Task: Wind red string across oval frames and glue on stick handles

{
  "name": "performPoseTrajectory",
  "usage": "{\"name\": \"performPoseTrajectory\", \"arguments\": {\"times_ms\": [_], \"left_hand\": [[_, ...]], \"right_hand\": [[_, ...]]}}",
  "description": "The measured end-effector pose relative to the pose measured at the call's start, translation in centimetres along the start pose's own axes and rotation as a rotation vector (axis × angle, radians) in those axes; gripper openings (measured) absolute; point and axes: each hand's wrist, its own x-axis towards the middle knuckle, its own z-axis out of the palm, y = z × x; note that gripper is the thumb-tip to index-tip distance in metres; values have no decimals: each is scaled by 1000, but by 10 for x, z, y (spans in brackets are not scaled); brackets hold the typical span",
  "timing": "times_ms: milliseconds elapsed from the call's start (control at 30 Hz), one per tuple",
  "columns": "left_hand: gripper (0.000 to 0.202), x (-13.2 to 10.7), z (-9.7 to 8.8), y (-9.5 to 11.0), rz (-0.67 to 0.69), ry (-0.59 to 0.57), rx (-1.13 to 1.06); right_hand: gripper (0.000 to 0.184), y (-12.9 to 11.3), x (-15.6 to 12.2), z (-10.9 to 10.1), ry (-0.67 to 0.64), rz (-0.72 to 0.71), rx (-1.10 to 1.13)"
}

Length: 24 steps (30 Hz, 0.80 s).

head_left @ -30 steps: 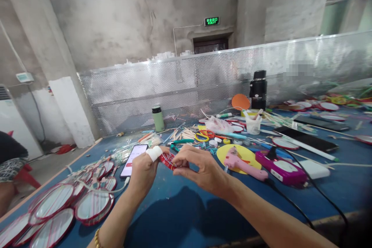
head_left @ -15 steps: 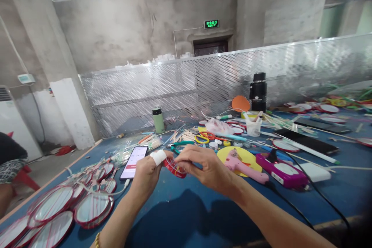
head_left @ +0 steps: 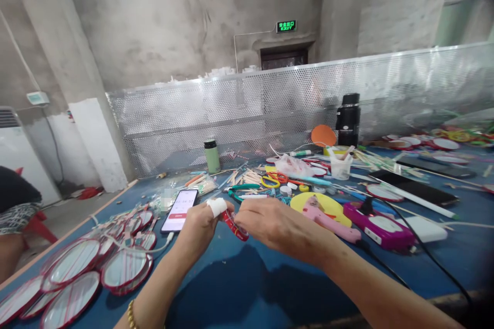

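Note:
Above the near part of the blue table, my left hand [head_left: 198,231] grips a small red curved piece [head_left: 236,227] with light markings. White tape or bandage [head_left: 216,207] wraps a finger of that hand. My right hand [head_left: 270,221] is closed at the piece's right side, fingertips pressed together against it; whatever else they pinch is hidden. The piece is partly covered by both hands, and its exact kind cannot be made out. Just left of my left hand lies a phone [head_left: 180,212] with a lit screen. A pink glue gun [head_left: 332,225] rests to the right of my right hand.
Red-rimmed discs [head_left: 73,262] pile up at left. Behind my hands lie scissors [head_left: 270,181], green-handled pliers [head_left: 243,186] and sticks. A purple device [head_left: 380,226] with cables sits at right. Bottles [head_left: 211,157] stand before a perforated metal screen [head_left: 193,118]. A seated person [head_left: 17,205] is at far left.
The red piece has turned to show more of its edge, and my right fingers have curled in closer over it. The camera view has shifted slightly.

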Motion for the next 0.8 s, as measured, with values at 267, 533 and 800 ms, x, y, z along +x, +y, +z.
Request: {"name": "performPoseTrajectory", "arguments": {"times_ms": [267, 533, 800], "left_hand": [[36, 0, -1, 2, 5, -33, -3], [36, 0, -1, 4, 32, -33, -21], [33, -2, 0, 2, 3, -38, -11]], "right_hand": [[24, 3, 2, 8, 138, -2, 68], [19, 0, -1, 10, 140, 14, 107], [22, 1, -4, 12, 176, -17, 45]]}}
